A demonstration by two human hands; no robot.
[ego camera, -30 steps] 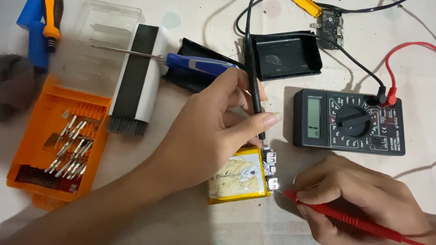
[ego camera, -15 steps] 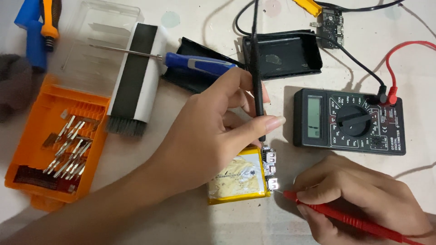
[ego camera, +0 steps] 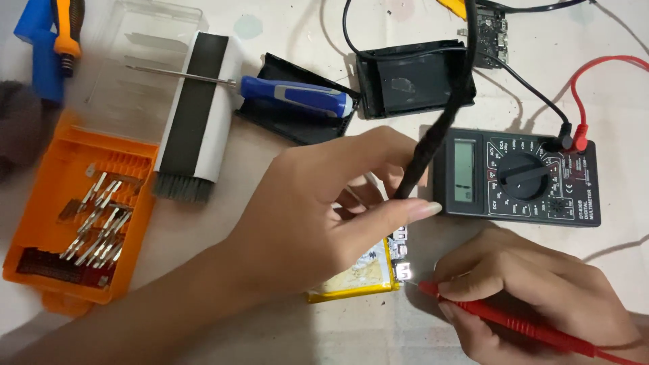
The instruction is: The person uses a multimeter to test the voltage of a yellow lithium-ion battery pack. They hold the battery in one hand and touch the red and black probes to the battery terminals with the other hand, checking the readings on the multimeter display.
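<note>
Left hand (ego camera: 318, 216) pinches the black probe (ego camera: 433, 142) between thumb and fingers, probe running up and slightly right from the grip, its tip hidden behind the thumb, down by the small circuit board (ego camera: 400, 245). Right hand (ego camera: 534, 290) grips the red probe (ego camera: 514, 324) like a pen, fingers closed around it, metal tip touching the silver connector (ego camera: 404, 272) at the board's lower end. Board sits on the right edge of a flat yellow battery pack (ego camera: 358, 277), mostly covered by the left hand; pack lies on the white table (ego camera: 284, 54) between both hands. Black multimeter (ego camera: 517, 177) just above the right hand, dial roughly centre, screen on its left side; can't read the display. Red lead (ego camera: 595, 74) and a black lead (ego camera: 534, 91) plugged in at its upper right corner. Black plastic case (ego camera: 412, 84) above the left hand, second dark case half (ego camera: 291, 108) beside it with a blue-handled screwdriver (ego camera: 291, 94) lying across. Orange bit tray (ego camera: 74, 216) far left, metal bits inside, clear lid (ego camera: 135, 74) open behind it. Another small board (ego camera: 492, 30) at the top edge.
</note>
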